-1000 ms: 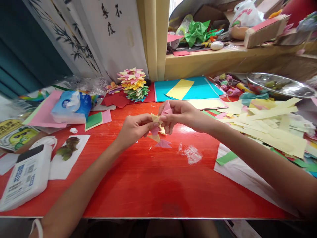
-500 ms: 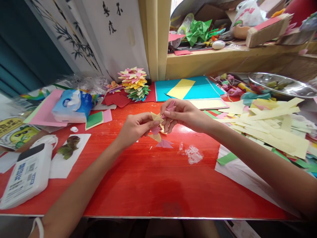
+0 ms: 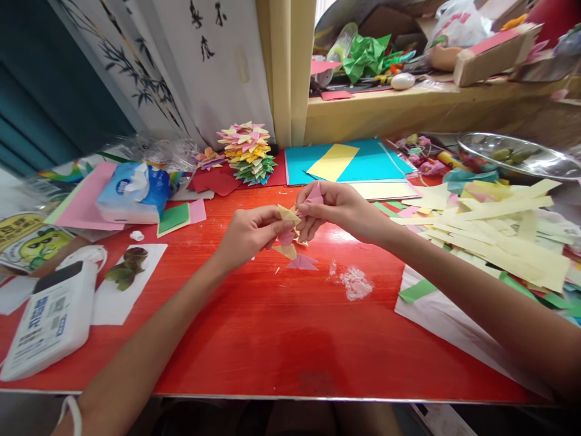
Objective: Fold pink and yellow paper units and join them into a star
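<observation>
My left hand [image 3: 255, 233] pinches a chain of folded paper pieces [image 3: 287, 215], yellow and pink by turns, which hangs over the middle of the red table. Between the thumb and fingers of my right hand [image 3: 333, 209] is a pink folded paper piece [image 3: 315, 194], held against the upper end of the chain. Whether the pink piece is slotted into the yellow one, I cannot tell, as fingers cover the joint. The chain's lower end is a pink piece [image 3: 302, 262]. Behind my hands stands a tiered paper model [image 3: 249, 151] built of similar folded pieces.
Cut paper strips [image 3: 503, 236] lie heaped at the right, beside a metal bowl [image 3: 517, 151]. Blue sheets [image 3: 363, 160] with a yellow rectangle are at the back. On the left are a tissue pack [image 3: 133, 192], a white box-like device [image 3: 49, 324] and dried leaves on paper [image 3: 127, 269].
The pink piece in my right hand has turned slightly and shows a broader face. Both hands stay nearly in place, and the whole view has shifted very slightly.
</observation>
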Demonstrator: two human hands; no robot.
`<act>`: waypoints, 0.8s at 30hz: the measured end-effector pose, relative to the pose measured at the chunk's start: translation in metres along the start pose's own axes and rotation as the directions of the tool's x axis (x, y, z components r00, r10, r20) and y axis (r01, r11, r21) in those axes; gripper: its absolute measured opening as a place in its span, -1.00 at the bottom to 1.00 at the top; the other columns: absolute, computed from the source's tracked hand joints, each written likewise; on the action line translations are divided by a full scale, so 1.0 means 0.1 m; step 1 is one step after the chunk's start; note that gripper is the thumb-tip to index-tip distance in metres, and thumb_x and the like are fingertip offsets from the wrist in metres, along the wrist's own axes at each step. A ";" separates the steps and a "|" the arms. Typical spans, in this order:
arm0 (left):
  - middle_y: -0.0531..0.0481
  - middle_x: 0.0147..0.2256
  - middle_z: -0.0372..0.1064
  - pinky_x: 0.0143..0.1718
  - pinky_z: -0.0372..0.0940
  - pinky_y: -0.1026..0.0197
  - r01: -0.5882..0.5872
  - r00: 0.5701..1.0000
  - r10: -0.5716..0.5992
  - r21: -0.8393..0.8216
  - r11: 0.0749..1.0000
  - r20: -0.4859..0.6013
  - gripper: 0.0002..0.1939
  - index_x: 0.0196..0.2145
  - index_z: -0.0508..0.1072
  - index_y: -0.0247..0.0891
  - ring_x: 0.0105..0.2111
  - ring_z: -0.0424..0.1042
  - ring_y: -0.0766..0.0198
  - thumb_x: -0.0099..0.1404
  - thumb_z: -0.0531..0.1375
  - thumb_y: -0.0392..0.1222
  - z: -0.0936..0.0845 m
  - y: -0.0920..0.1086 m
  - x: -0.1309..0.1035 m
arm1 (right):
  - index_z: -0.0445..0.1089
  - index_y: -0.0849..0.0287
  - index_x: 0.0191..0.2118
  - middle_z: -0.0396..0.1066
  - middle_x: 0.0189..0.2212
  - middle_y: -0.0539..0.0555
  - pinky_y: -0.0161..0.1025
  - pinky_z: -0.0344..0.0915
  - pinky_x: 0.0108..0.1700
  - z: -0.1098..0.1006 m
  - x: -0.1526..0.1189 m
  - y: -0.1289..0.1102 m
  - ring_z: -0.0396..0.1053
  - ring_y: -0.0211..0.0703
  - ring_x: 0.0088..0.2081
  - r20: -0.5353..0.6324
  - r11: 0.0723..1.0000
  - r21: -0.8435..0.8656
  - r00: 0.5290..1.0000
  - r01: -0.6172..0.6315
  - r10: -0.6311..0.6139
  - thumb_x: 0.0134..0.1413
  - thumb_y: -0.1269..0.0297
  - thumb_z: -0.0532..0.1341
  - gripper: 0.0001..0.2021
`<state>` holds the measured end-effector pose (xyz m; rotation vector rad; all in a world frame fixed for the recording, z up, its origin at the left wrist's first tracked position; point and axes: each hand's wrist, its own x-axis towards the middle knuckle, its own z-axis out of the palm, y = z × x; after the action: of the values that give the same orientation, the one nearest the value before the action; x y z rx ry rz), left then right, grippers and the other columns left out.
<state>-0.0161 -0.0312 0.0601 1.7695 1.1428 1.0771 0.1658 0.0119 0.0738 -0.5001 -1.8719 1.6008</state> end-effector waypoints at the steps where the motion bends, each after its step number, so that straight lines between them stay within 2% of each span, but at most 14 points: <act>1: 0.03 -0.59 0.34 -0.72 0.05 0.40 -0.004 1.000 0.004 -0.001 1.000 0.003 -0.82 -0.43 0.44 -0.33 -0.70 0.13 0.50 0.14 0.16 -0.13 0.00 0.00 0.00 | 0.16 0.23 -0.35 0.40 -0.51 0.03 -0.26 0.41 -0.39 0.00 0.00 0.00 0.43 -0.24 -0.46 -0.004 1.000 -0.002 1.000 0.004 -0.004 0.03 0.20 0.15 -0.80; 14: 0.06 -0.60 0.32 -0.73 0.05 0.41 -0.025 0.999 0.025 0.015 1.000 0.022 -0.83 -0.42 0.45 -0.30 -0.70 0.14 0.51 0.15 0.15 -0.15 -0.01 -0.01 0.00 | 0.16 0.22 -0.33 0.35 -0.47 0.00 -0.31 0.39 -0.38 0.00 0.00 0.02 0.42 -0.30 -0.45 -0.027 0.992 -0.114 0.998 0.052 -0.055 0.04 0.17 0.12 -0.79; 24: 0.07 -0.63 0.27 -0.74 0.04 0.40 -0.014 1.000 0.014 0.026 1.000 -0.001 -0.83 -0.48 0.43 -0.31 -0.71 0.12 0.51 0.14 0.16 -0.14 0.00 -0.01 0.00 | 0.18 0.23 -0.32 0.38 -0.48 0.01 -0.33 0.36 -0.38 -0.02 -0.01 -0.03 0.40 -0.32 -0.44 -0.041 0.967 -0.255 0.999 0.013 -0.024 0.06 0.12 0.09 -0.76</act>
<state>-0.0167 -0.0308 0.0593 1.7997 1.1512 1.0766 0.1679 0.0120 0.0771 -0.6201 -2.0537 1.3322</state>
